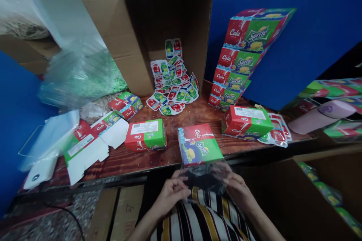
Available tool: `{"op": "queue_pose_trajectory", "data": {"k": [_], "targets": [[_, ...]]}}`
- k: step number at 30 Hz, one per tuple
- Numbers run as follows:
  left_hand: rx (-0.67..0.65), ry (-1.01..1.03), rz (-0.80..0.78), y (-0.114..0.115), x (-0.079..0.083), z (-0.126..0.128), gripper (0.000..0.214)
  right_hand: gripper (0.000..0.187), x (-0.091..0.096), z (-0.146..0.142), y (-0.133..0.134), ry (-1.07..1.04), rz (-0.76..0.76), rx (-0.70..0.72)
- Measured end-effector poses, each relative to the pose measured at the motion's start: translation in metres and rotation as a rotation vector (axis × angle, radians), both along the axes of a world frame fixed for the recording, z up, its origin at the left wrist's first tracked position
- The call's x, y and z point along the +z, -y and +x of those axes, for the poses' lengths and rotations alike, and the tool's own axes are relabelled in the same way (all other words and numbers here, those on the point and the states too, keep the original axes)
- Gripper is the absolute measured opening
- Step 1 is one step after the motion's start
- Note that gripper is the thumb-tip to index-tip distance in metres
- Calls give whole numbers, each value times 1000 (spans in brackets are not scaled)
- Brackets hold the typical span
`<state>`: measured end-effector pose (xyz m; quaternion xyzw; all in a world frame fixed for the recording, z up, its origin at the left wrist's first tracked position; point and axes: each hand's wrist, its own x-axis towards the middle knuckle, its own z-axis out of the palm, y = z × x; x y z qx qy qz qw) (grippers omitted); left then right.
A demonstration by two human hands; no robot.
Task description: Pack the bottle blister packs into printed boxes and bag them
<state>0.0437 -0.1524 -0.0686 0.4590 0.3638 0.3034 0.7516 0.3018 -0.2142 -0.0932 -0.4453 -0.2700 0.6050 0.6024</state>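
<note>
In front of me a red and green Cola/Sprite box (pixel 200 144) lies at the table's front edge, its near end at a clear plastic bag (pixel 205 175). My left hand (pixel 173 189) has its fingers curled on the left side of the bag. On the right side, my right hand (pixel 236 183) pinches the film between thumb and fingers. The bag hangs over the edge above my lap; how far the box reaches into it, I cannot tell. Closed boxes stand on either side, one box (pixel 145 135) to the left and another box (pixel 246 121) to the right.
Behind, a cardboard carton (pixel 113 41) lies on its side with a heap of bottle-shaped cards (pixel 172 90) spilling out. A leaning stack of boxes (pixel 234 64) rises at right, near a pink bottle (pixel 319 116). Flattened boxes (pixel 87 154) and plastic sleeves (pixel 53 135) lie left.
</note>
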Motion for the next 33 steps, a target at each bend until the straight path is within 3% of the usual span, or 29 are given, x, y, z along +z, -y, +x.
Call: {"op": "queue_pose_trajectory", "data": {"k": [3,6,9,12,15,18,23,28,33], "targets": [[31,-20,5,-5,-10,4,25,16,-8,0,-9,-44,35,11],[4,69,31,-4,-6,4,23,15,-3,0,-13,-37,98,42],[58,158,22,1,15,-2,20,21,17,2,-12,62,78,19],[137,136,-7,0,47,-2,22,30,47,4,-14,163,-10,-46],[205,62,20,-14,75,7,23,33,77,3,-31,198,-5,-96],[312,66,51,-39,86,21,22,24,92,0,-61,181,40,-103],[338,-69,277,-78,75,24,26,28,83,8,-104,422,161,-45],[383,-176,428,-85,56,22,21,32,60,17,-120,815,398,-137],[592,-254,590,-90,37,37,24,28,38,8,-132,753,410,-279]]}}
